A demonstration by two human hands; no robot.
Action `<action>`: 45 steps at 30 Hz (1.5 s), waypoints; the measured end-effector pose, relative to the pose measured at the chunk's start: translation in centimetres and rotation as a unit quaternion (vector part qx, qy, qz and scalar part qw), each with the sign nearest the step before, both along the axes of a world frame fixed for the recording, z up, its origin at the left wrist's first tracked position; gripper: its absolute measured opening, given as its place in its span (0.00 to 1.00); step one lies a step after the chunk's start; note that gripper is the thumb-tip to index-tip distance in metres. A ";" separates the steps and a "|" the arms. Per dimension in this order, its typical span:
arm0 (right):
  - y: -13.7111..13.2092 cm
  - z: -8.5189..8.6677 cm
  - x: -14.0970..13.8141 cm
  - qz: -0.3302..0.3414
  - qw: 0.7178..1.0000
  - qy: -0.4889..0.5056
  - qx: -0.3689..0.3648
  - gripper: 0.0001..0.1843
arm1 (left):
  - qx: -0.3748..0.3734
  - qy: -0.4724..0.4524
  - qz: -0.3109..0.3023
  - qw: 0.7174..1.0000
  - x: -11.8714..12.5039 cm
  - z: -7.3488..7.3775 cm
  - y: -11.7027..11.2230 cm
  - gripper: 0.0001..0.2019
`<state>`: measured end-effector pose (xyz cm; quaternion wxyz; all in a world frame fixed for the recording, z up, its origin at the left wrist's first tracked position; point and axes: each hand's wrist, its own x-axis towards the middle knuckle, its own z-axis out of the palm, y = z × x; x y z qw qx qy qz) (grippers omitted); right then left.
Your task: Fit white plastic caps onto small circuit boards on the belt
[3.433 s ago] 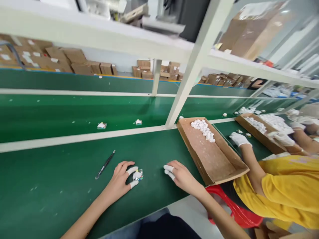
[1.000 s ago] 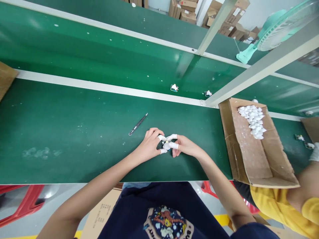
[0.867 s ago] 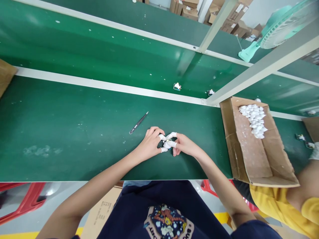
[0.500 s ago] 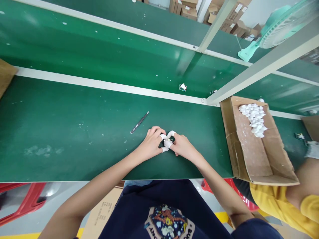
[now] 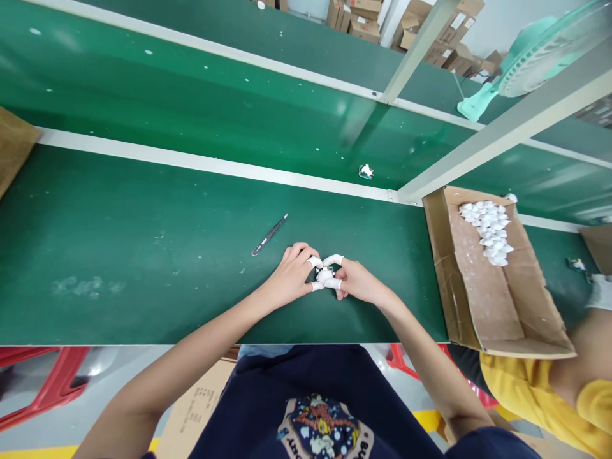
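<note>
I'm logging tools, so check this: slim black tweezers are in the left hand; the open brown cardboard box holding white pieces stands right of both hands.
Wrong about the slim black tweezers: the head view shows them lying on the green bench, beyond the left hand. The brown cardboard box is as you said.

One left hand [image 5: 291, 271], one right hand [image 5: 359, 279], four white finger cots [image 5: 314, 262], one small circuit board [image 5: 325, 275] between them, one tweezers [image 5: 269, 235], one mint-green fan [image 5: 524, 64] and one co-worker's gloved hand [image 5: 600, 292] show.
</note>
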<state>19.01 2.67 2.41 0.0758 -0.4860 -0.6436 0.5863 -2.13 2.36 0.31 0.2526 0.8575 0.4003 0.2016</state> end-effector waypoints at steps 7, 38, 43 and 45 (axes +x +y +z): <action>0.1 -0.2 0.2 -0.030 0.997 0.057 -0.048 0.19 | -0.016 -0.014 -0.011 1.000 -0.2 0.1 0.3 0.17; -0.7 0.3 -1.2 0.012 0.981 -0.148 0.124 0.05 | -0.053 -0.001 -0.024 0.998 -0.8 0.8 0.8 0.11; -0.6 0.2 -1.1 -0.011 0.990 -0.105 0.088 0.03 | -0.064 0.001 -0.030 0.997 -0.8 1.0 0.9 0.11; -0.4 0.2 -0.7 -0.023 1.000 -0.014 0.017 0.12 | -0.063 0.002 -0.028 0.998 -0.8 1.1 0.9 0.11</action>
